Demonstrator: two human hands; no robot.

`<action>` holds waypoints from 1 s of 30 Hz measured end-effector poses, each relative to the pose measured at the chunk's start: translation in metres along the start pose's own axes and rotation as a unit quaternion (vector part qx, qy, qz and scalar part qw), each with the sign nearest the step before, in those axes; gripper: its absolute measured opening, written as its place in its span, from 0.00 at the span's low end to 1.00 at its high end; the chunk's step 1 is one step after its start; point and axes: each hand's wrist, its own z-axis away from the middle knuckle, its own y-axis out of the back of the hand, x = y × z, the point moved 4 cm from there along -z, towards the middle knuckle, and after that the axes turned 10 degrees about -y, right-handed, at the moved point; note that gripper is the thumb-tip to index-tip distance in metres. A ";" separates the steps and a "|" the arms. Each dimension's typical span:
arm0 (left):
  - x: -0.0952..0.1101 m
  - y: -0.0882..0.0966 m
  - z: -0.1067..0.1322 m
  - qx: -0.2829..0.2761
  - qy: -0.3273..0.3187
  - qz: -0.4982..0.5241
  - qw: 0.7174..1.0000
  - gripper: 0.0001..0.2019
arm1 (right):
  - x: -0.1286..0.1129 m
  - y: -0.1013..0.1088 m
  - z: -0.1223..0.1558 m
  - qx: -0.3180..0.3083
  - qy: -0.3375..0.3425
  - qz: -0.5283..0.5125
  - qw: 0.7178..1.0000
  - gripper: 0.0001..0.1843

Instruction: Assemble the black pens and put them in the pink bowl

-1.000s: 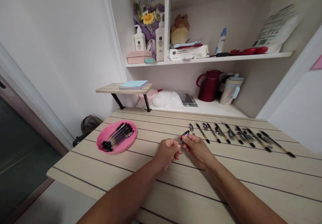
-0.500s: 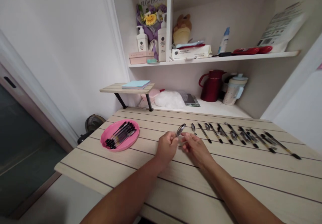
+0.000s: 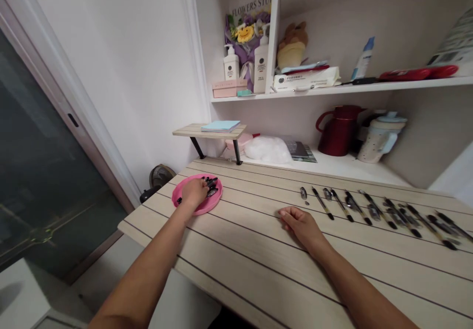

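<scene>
My left hand [image 3: 194,193] is over the pink plate [image 3: 214,207], its fingers closed on a black pen among several black pens [image 3: 212,183] lying there. The hand covers most of that pile. Resting low over the wooden table, my right hand [image 3: 298,222] has its fingers curled in, and no object shows in them. To its right runs a row of pen barrels [image 3: 322,203] with black ends, laid out at a slant. Loose clear-and-dark pen caps [image 3: 303,193] lie between them, and a small dark piece [image 3: 307,203] sits near the first cap.
A small raised stand [image 3: 207,131] with blue paper [image 3: 220,126] is at the table's back left. Behind the table are a white fluffy bundle [image 3: 268,149], a dark red jug [image 3: 339,131] and a pale tumbler [image 3: 381,138]. A shelf [image 3: 332,91] with bottles and boxes hangs above.
My left hand has moved left from the table's middle to the pink plate, taking the pen with it. My right hand stays near the row, its fingers more curled. The view has turned left.
</scene>
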 end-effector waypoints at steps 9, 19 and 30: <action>0.013 -0.008 0.007 0.012 -0.060 0.007 0.998 0.06 | 0.001 -0.001 0.000 0.000 0.012 0.030 0.999 0.13; 0.157 -0.078 0.041 -0.090 -0.062 0.576 0.810 0.09 | -0.028 -0.007 0.005 0.022 0.113 0.290 0.950 0.09; 0.174 -0.142 0.062 -0.160 0.016 0.623 0.766 0.06 | -0.040 0.105 -0.058 0.245 -0.033 0.415 0.875 0.08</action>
